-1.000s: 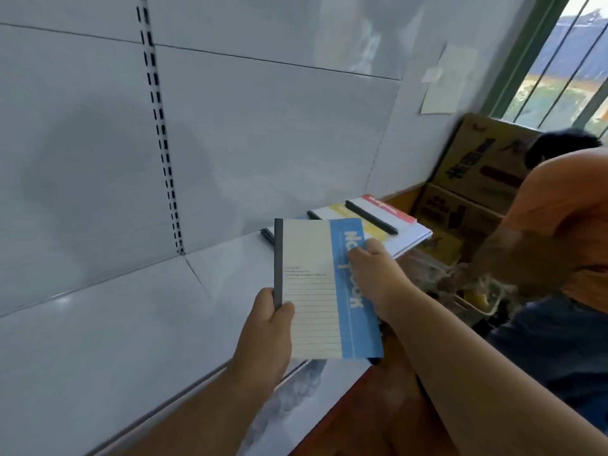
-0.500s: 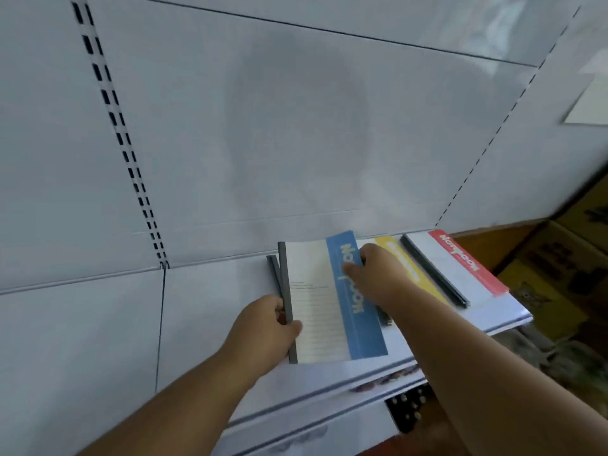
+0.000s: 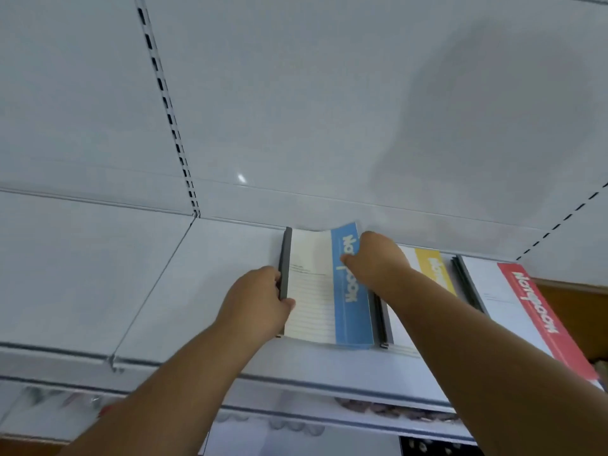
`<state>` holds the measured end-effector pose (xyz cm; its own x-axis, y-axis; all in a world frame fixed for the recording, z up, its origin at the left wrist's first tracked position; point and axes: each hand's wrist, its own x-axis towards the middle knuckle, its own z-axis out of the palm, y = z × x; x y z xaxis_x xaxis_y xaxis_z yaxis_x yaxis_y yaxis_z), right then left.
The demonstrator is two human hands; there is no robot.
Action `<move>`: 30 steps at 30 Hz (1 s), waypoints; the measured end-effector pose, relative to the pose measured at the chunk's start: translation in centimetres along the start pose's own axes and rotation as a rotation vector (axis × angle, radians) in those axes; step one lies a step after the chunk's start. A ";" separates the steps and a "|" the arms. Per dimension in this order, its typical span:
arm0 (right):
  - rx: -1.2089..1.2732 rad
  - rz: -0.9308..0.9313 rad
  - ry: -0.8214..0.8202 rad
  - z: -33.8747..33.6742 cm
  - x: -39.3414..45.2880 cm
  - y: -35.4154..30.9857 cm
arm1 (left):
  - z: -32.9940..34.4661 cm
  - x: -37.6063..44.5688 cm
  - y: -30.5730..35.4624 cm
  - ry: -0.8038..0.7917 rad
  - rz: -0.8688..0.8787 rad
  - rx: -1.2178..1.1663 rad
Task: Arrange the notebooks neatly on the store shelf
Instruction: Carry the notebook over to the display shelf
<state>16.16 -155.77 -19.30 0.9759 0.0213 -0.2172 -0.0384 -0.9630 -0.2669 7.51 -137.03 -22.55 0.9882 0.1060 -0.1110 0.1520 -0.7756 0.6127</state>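
Now flat on the shelf [image 3: 210, 291], the blue notebook [image 3: 329, 291] lies beside the yellow notebook [image 3: 431, 268].
Left hand [image 3: 256, 307] grips its spine; right hand [image 3: 378, 258] pinches its blue edge.

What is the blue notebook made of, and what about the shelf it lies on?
Blue notebook: looks like paper with a thin, matte card cover; printed lines show, and its far edge curls up against the wall. Its dark spine may be tape or cloth. Shelf: probably painted metal; smooth, pale and slightly glossy.

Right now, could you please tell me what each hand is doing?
Left hand: grips the blue notebook by its dark spine edge.
Right hand: fingers curled on the same notebook's blue strip, holding it near the top.
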 end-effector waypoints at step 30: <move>0.596 -1.108 0.006 7.1 -23.1 -55.2 | -31.6 -28.4 -32.9 0.759 -0.426 0.039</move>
<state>-5.82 -101.19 -6.24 0.5472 0.7364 0.3978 0.7110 -0.1583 -0.6851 -24.89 -94.84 -14.85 0.5966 0.7673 0.2352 0.5246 -0.5947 0.6092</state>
